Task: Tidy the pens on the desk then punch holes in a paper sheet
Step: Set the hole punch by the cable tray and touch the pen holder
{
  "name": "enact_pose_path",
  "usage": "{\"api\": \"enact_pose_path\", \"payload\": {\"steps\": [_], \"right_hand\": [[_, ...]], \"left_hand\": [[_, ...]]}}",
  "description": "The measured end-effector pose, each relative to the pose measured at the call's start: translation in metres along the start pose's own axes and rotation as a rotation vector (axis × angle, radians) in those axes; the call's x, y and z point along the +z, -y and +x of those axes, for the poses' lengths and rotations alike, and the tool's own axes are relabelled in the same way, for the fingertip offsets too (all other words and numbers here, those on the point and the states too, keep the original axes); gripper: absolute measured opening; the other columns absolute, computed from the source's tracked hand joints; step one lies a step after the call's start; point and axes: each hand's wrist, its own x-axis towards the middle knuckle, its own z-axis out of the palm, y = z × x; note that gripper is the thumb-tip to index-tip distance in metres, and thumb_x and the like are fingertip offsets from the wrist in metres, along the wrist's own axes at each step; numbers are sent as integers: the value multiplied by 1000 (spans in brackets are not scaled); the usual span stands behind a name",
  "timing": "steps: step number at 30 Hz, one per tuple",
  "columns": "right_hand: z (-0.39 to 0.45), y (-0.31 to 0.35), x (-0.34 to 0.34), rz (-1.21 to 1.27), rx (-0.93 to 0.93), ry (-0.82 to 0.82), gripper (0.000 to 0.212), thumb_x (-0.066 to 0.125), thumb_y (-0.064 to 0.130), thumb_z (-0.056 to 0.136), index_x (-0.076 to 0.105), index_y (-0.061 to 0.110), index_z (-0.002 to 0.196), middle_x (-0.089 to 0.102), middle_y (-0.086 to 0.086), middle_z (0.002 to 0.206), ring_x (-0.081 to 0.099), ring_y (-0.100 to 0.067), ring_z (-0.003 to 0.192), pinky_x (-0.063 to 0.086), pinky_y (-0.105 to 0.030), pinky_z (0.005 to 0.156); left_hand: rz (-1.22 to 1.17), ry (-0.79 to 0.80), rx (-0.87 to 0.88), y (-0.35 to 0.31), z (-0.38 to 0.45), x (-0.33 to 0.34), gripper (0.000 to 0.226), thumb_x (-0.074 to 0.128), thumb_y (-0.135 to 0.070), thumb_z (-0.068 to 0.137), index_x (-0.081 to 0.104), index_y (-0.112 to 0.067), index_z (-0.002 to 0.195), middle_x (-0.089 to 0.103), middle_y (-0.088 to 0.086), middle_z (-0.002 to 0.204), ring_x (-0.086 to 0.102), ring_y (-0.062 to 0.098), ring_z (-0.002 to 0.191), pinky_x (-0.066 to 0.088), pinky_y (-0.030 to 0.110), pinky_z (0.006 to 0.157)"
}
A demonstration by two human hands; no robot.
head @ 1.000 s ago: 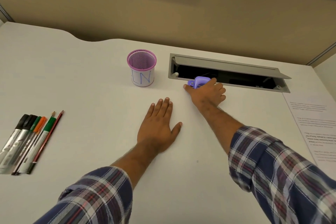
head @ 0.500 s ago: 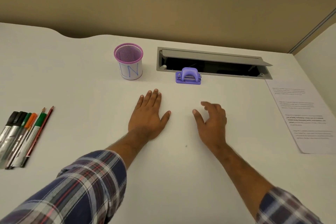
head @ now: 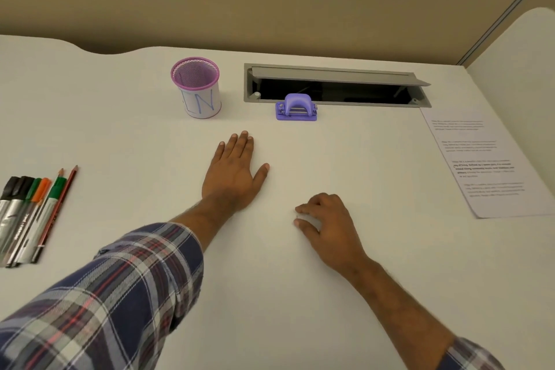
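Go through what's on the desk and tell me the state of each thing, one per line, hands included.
Pen cup: upright, empty.
Pens: lying in a row at the desk's left edge, not in the cup.
Hole punch: on the desk, untouched.
Paper: flat at the right, not in the punch.
Cable hatch: lid open.
Left hand: flat on the desk.
Right hand: loosely curled, holding nothing.
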Motion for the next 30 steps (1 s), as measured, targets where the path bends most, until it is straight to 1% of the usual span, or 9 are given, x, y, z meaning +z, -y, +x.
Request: {"api": "enact_pose_path", "payload": {"steps": [5,11,14,18,21,26,28,30], "right_hand": [[3,7,0,-72,-17,23,12,64,23,89,74,16,92,61,2,88,52,-19,90,48,-37,80],[6,8,-1,-96,-24,15,10,60,15,91,68,15,85,63,2,84,52,-19,86,47,-36,77],[9,7,-1,-84,-16,-5,11,57,13,92,67,15,87,64,4,85,52,-19,86,46,-33,77],[23,6,-6,-88,-20,-47,13,55,12,93,67,14,89,66,1,87,54,-21,87,47,-36,77],[42,8,-12,-90,-26,-82,13,55,12,93,67,14,88,67,0,88,55,-22,87,47,-36,77],[85,16,-25,-90,-68,-129,15,54,11,94,70,12,91,69,-3,90,57,-23,89,45,-32,78],[102,20,-28,-111,-75,-138,17,54,13,95,70,10,95,70,-6,93,58,-23,90,42,-27,80],[120,25,-31,-133,-76,-147,19,54,17,96,71,8,99,71,-7,95,58,-22,89,40,-26,80]], "left_hand": [[-1,9,-4,-1,-2,-2,75,22,-58,98,13,-14,158,9,1,167,6,18,154,3,36,125],[-12,13,-5,-1,-1,-2,75,22,-58,98,13,-14,158,8,1,167,6,18,154,2,36,125],[-16,7,-4,-1,-1,0,75,23,-58,98,13,-14,158,9,1,167,6,18,154,1,35,125],[-14,10,-6,0,-1,1,76,19,-61,97,11,-15,158,7,1,167,5,17,154,0,35,124],[-18,6,-9,0,-1,2,77,17,-62,97,10,-17,158,6,0,167,4,16,154,-2,33,124],[-32,2,-14,0,-1,3,77,17,-62,96,8,-17,158,4,-1,167,2,15,154,-4,32,123],[-41,4,-13,-1,-1,3,78,16,-63,96,8,-17,158,4,-1,167,2,16,154,-4,32,123],[-49,5,-12,-2,-2,3,79,14,-63,95,7,-17,158,3,-1,167,2,16,154,-3,34,124]]}}
